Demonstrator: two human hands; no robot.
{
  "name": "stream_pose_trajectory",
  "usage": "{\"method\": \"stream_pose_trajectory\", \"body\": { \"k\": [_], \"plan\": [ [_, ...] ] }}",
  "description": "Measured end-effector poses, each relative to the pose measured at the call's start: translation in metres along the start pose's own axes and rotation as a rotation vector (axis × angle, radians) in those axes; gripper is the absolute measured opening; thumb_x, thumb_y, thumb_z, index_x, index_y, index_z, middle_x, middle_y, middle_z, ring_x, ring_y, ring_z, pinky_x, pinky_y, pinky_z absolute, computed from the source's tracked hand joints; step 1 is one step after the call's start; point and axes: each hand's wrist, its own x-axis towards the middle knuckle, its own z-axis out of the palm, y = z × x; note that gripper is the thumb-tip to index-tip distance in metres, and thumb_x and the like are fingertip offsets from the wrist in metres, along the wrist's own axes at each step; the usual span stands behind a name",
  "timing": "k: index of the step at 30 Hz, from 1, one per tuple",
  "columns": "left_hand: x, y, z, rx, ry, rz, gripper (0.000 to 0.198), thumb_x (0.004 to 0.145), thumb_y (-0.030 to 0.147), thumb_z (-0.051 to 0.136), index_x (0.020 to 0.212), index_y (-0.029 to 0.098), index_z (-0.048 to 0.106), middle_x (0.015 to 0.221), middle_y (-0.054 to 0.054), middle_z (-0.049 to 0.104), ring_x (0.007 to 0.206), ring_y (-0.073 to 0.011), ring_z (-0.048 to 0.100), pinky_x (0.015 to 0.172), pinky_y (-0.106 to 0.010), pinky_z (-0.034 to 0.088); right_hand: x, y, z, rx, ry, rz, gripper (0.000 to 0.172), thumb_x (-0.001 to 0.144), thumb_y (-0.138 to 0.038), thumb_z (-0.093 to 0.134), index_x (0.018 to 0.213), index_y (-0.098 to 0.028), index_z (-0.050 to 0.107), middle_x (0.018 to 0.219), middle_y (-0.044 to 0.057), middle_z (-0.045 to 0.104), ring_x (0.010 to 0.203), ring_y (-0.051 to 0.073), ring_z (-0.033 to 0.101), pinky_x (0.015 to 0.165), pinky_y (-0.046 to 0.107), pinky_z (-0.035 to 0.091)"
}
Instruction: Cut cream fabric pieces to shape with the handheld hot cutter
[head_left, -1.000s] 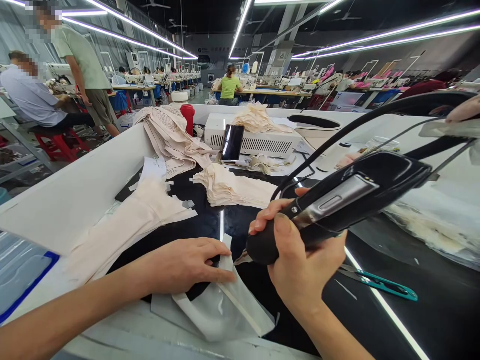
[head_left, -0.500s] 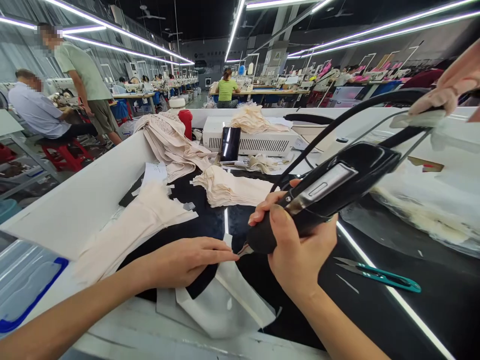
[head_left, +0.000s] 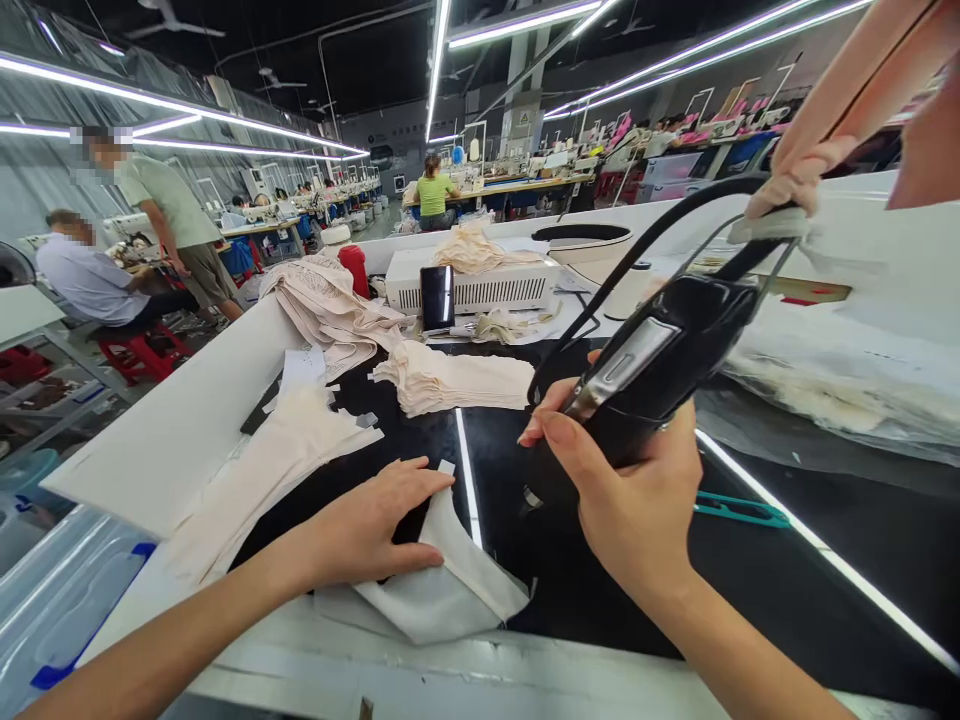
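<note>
My right hand (head_left: 637, 510) is wrapped round a black corded hand tool (head_left: 675, 345) with a silver metal panel. Its tip points down and left, above the black table surface and apart from the fabric. The tool hangs from a knotted pinkish cloth strip (head_left: 795, 180) at the upper right. My left hand (head_left: 375, 525) rests with fingers spread on the left part of a thin whitish fabric piece (head_left: 461, 590), thumb and forefinger apart. This piece lies near the front edge, with a pale band along its right side. Teal thread snips (head_left: 742, 508) lie partly hidden behind my right hand.
Cream fabric pieces (head_left: 465, 380) are stacked behind my hands, and more cream fabric (head_left: 255, 475) lies left. A vented white box (head_left: 487, 285) and a dark phone (head_left: 437, 297) stand at the back. Bagged fabric (head_left: 832, 370) sits right. White panels border the table; people work beyond.
The tool has lifted off the fabric and moved right with my right hand. My left fingers, formerly stretched together by the tool's tip, have drawn back left and spread. The view has shifted.
</note>
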Motion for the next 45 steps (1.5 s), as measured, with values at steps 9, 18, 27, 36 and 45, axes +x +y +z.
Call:
{"method": "stream_pose_trajectory", "body": {
  "k": [9,18,27,36,45],
  "plan": [
    [0.003,-0.003,0.000,0.004,0.016,-0.030,0.053,0.106,0.031,0.056,0.157,0.023,0.045,0.163,-0.013,0.048,0.160,-0.0328,0.025,0.129,-0.066,0.019,-0.011,-0.009,0.002,0.030,-0.073,0.005,0.036,0.082,-0.045,0.084,0.097,-0.027,0.056,0.080,-0.004,0.067,0.065,0.018,0.064,0.063,0.034,0.055],
    [0.005,0.000,0.005,0.023,0.031,-0.075,0.065,0.097,0.026,0.070,0.157,0.025,0.045,0.165,-0.012,0.045,0.160,-0.0350,0.025,0.127,-0.071,0.009,-0.021,-0.010,0.037,0.189,-0.114,0.084,0.030,0.082,-0.034,0.079,0.102,-0.027,0.056,0.083,-0.004,0.064,0.066,0.015,0.062,0.062,0.032,0.055],
    [0.008,0.001,0.006,0.056,0.071,-0.029,0.049,0.095,0.030,0.074,0.141,0.023,0.058,0.154,-0.013,0.056,0.156,-0.0382,0.031,0.126,-0.073,0.014,-0.025,0.002,0.064,0.272,-0.155,0.100,0.031,0.082,-0.033,0.079,0.101,-0.026,0.056,0.084,-0.004,0.065,0.071,0.015,0.064,0.064,0.031,0.057],
    [0.010,0.008,0.009,0.064,0.090,-0.028,0.047,0.092,0.031,0.080,0.134,0.021,0.061,0.148,-0.014,0.060,0.153,-0.0371,0.036,0.126,-0.070,0.018,-0.028,0.005,0.062,0.267,-0.153,0.096,0.032,0.081,-0.034,0.079,0.102,-0.026,0.056,0.081,-0.006,0.066,0.064,0.014,0.064,0.061,0.032,0.057],
    [0.009,0.011,0.007,0.044,0.061,-0.076,0.053,0.093,0.031,0.079,0.141,0.022,0.058,0.152,-0.014,0.058,0.155,-0.0386,0.033,0.125,-0.074,0.016,-0.028,0.004,0.061,0.246,-0.140,0.078,0.031,0.082,-0.031,0.078,0.103,-0.026,0.056,0.081,-0.006,0.067,0.063,0.013,0.065,0.061,0.031,0.057]
  ]
}}
